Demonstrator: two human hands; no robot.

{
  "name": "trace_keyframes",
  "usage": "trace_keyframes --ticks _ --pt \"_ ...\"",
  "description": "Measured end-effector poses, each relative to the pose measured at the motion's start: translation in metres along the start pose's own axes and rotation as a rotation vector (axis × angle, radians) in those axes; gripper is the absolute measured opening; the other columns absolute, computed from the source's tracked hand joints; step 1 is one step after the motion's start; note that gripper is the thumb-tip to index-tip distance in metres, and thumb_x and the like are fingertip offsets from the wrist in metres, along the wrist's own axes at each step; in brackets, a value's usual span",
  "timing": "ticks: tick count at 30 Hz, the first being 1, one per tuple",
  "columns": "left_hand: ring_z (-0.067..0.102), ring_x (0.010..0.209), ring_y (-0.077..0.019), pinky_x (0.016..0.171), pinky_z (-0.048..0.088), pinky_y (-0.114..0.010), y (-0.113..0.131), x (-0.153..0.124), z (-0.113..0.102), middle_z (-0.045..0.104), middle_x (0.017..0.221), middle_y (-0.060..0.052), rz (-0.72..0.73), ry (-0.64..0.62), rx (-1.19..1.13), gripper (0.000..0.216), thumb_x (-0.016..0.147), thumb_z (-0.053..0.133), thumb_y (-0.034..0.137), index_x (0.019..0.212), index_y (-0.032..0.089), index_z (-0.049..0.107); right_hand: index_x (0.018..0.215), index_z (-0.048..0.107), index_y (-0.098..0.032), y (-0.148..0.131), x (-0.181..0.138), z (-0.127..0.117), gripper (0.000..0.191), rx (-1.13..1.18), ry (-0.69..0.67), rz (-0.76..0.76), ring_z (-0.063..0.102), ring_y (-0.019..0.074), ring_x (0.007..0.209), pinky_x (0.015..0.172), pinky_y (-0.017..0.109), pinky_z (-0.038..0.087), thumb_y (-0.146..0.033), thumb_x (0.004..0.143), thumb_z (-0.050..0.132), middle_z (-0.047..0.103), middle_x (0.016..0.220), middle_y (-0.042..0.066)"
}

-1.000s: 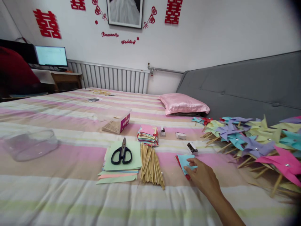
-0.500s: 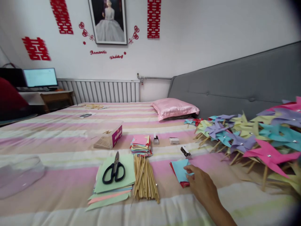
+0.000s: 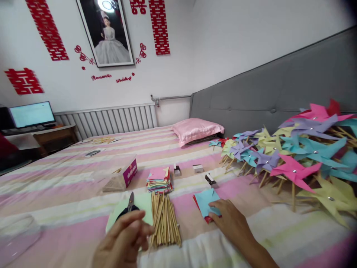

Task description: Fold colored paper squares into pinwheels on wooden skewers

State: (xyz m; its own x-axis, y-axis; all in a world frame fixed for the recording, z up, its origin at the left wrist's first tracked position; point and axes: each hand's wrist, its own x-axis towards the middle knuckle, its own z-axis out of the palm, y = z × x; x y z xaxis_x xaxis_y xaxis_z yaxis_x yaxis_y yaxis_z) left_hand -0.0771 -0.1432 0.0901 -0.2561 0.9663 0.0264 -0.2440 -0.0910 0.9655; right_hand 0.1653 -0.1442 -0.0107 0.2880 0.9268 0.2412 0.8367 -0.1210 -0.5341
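Observation:
My right hand [image 3: 232, 219] rests at the right edge of a light-blue paper square [image 3: 206, 201], its thumb and fingertips closing on that edge. Red paper [image 3: 208, 219] peeks out underneath. In the lower middle, my left hand [image 3: 122, 238] is raised with loosely bent fingers and nothing visible in it. It covers part of the black-handled scissors [image 3: 131, 203] and the pale green sheets [image 3: 143, 204] under them. Just right of it lies a bundle of thin wooden sticks [image 3: 166, 223]. Beyond the sticks sits a stack of small coloured paper squares [image 3: 158, 180].
Several finished paper pinwheels [image 3: 295, 171] are heaped at the right, by the grey headboard [image 3: 251, 100]. Small boxes [image 3: 198, 168] stand beyond the blue paper. A clear box with a purple label [image 3: 129, 172] and a pink pillow [image 3: 198, 130] are farther back.
My left hand has come into view over the scissors and sheets. My right hand has settled closer onto the blue paper. The camera view has shifted, so the pinwheels appear farther left.

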Motion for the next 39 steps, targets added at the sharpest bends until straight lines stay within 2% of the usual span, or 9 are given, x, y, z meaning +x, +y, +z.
trace_keyframes --ticks 2,7,10,15,26,33,39 --pt "0.053 0.051 -0.0124 0.042 0.039 -0.019 -0.017 0.003 0.012 0.062 0.054 -0.002 -0.111 -0.126 0.072 0.034 0.055 0.072 0.028 0.083 0.01 0.063 0.092 0.066 -0.017 0.0 -0.001 0.001 0.023 -0.012 -0.003 -0.035 0.053 0.025 0.098 0.083 0.033 0.041 -0.02 0.074 0.052 0.066 0.098 0.008" --pt "0.048 0.04 -0.0109 0.037 0.032 -0.018 -0.088 0.011 0.022 0.056 0.042 0.0 -0.112 -0.173 0.258 0.025 0.053 0.067 0.028 0.069 0.01 0.064 0.084 0.069 -0.021 0.004 0.002 0.003 0.019 0.006 -0.01 -0.065 0.055 0.0229 0.093 0.081 0.032 0.04 -0.019 0.075 0.052 0.068 0.09 0.004" --pt "0.048 0.039 -0.0111 0.035 0.03 -0.018 -0.112 0.009 0.021 0.057 0.045 -0.001 -0.133 -0.222 0.283 0.024 0.054 0.065 0.029 0.069 0.01 0.063 0.079 0.069 -0.024 0.005 0.004 0.005 0.021 0.018 -0.008 -0.064 0.057 0.0212 0.09 0.081 0.031 0.039 -0.019 0.078 0.049 0.069 0.086 0.002" --pt "0.051 0.04 -0.0114 0.035 0.032 -0.019 -0.114 0.001 0.024 0.061 0.054 -0.002 -0.095 -0.251 0.254 0.026 0.051 0.069 0.031 0.068 0.012 0.064 0.077 0.069 -0.026 0.005 0.004 0.009 0.027 0.048 0.005 -0.032 0.058 0.0207 0.087 0.075 0.03 0.04 -0.021 0.08 0.043 0.07 0.083 0.002" --pt "0.051 0.039 -0.011 0.035 0.032 -0.019 -0.115 0.0 0.019 0.062 0.057 -0.004 -0.14 -0.28 0.268 0.026 0.05 0.069 0.031 0.067 0.011 0.065 0.081 0.071 -0.026 0.019 0.011 0.012 0.023 0.202 -0.022 0.035 0.063 0.0218 0.084 0.071 0.028 0.044 -0.029 0.074 0.05 0.072 0.088 0.003" --pt "0.053 0.042 -0.013 0.039 0.034 -0.022 -0.123 0.003 0.01 0.063 0.059 -0.006 -0.051 -0.356 0.377 0.027 0.057 0.062 0.035 0.071 0.011 0.063 0.083 0.072 -0.024 0.024 0.017 0.016 0.022 0.256 -0.065 0.061 0.065 0.0188 0.076 0.065 0.023 0.045 -0.029 0.071 0.054 0.073 0.082 0.002" --pt "0.051 0.041 -0.0142 0.044 0.036 -0.024 -0.13 0.006 0.004 0.058 0.046 -0.003 0.01 -0.401 0.499 0.029 0.061 0.056 0.038 0.073 0.012 0.062 0.061 0.065 -0.023 0.012 0.014 0.014 0.022 0.143 -0.004 0.116 0.062 0.0188 0.067 0.057 0.024 0.038 -0.025 0.075 0.048 0.07 0.068 0.002"
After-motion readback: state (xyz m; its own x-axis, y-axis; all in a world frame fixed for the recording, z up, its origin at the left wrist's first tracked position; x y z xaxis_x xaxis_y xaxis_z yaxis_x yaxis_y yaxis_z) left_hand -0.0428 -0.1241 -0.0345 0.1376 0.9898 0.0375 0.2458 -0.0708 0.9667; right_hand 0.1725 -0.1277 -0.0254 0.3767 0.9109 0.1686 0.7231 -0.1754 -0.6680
